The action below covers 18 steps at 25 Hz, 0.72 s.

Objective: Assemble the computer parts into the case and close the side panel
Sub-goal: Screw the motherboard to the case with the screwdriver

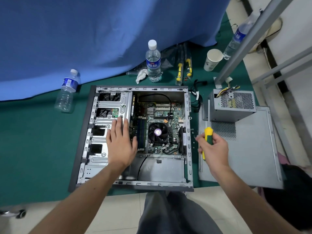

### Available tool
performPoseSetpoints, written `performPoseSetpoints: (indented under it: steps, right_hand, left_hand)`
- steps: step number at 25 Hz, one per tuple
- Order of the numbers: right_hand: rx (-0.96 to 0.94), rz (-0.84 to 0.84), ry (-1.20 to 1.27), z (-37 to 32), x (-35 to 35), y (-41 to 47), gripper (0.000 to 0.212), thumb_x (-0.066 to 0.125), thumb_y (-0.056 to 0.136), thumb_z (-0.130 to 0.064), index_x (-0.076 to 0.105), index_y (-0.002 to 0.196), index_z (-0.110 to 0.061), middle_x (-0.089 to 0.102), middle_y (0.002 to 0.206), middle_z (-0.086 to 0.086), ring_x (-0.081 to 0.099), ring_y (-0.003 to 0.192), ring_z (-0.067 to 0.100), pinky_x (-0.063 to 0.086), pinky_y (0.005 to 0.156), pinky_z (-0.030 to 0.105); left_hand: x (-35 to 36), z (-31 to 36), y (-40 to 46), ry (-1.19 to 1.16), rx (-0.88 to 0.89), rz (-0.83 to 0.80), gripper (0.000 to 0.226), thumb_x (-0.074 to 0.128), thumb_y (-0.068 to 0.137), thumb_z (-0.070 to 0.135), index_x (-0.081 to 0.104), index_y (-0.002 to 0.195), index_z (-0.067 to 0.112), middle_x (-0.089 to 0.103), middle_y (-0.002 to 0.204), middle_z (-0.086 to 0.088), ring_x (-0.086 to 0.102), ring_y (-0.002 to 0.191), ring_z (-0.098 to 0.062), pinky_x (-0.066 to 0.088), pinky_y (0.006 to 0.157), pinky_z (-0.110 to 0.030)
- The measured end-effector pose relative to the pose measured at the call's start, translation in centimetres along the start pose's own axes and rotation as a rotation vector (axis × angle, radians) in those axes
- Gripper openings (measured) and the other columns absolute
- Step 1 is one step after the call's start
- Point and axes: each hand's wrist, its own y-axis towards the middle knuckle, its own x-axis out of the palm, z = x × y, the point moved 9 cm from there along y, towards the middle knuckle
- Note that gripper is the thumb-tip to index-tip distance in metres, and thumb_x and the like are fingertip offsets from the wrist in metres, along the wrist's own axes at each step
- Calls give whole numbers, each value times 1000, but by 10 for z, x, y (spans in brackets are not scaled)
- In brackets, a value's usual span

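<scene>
Case (104, 179) lies open on the counter (42, 141), board and fan in. Right grip (213, 149) clenches a screwdriver (208, 134); left grip (120, 142) rests flat inside. Beyond the screwdriver, power box (233, 105) and side panel (249, 152) wait.

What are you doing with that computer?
A person is putting a computer together. The case lies open on the green table. The left hand rests flat on the metal inside it, and the right hand holds a screwdriver. The power box and the side panel still wait beside the case.
</scene>
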Motion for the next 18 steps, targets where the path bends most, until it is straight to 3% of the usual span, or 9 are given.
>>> performPoseSetpoints:
  steps: [5, 9, 11, 13, 18]
  right_hand:
    - [-59, -161, 9, -47, 40, -40, 6, 73, 87, -20, 70, 85, -15, 60, 56, -5, 54, 49, 9, 47, 49, 17]
    - [62, -246, 4, -34, 68, -61, 9, 71, 89, -26, 69, 88, -17, 63, 60, -1, 54, 51, 10, 47, 52, 24]
    - [123, -317, 34, -27, 85, -71, 10, 70, 90, -25, 69, 89, -15, 69, 70, 2, 54, 53, 11, 48, 58, 31]
    - [158, -399, 34, -24, 100, -81, 16, 70, 90, -27, 69, 87, -12, 69, 74, 5, 53, 55, 14, 48, 60, 33]
    - [231, -515, 126, -30, 115, -94, 21, 68, 92, -26, 66, 91, -4, 62, 67, 4, 51, 51, 12, 47, 50, 24]
  left_hand:
    - [-8, 1, 3, -114, -7, -118, 78, 49, 96, 43, 9, 157, 14, -2, 165, -6, -7, 151, -24, -4, 119, -40]
    - [-46, 23, -5, -502, 74, -114, 46, 62, 94, 25, 51, 139, 21, 45, 143, 0, 41, 133, -16, 28, 116, -33]
    - [-54, 48, -20, -762, 150, -270, 28, 63, 95, 20, 64, 123, 22, 64, 121, 6, 60, 111, -9, 47, 103, -30]
    - [-62, 65, -34, -975, 177, -370, 22, 66, 93, 11, 69, 114, 16, 72, 105, 3, 67, 97, -9, 54, 89, -30]
    - [-76, 71, -37, -1068, 238, -346, 16, 69, 89, 6, 75, 104, 10, 74, 95, -1, 69, 88, -15, 56, 83, -33]
